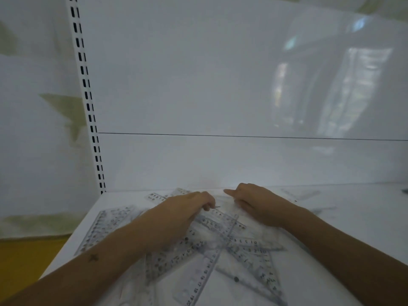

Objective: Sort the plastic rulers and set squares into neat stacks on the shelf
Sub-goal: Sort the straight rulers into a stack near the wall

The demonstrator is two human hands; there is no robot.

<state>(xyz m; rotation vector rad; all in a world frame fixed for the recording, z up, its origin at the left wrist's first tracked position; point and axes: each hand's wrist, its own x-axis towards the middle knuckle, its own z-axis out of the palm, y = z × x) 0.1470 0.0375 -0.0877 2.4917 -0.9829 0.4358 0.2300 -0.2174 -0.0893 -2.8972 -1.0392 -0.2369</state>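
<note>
- Clear rulers [205, 277] and set squares [254, 261] lie jumbled, overlapping, on the white shelf [344, 219].
- Left hand [176, 215]: fingers curled, pinching a ruler edge.
- Right hand [256, 202]: fingers curled on the pile; grasp unclear.

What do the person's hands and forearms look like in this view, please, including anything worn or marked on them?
Both forearms are bare as far as the frame shows: no sleeves, gloves, watch or bracelets are visible. The left hand and right hand show no rings that I can make out, though the picture is blurred. The left forearm carries one small dark cross-shaped mark, possibly a tattoo.
</note>
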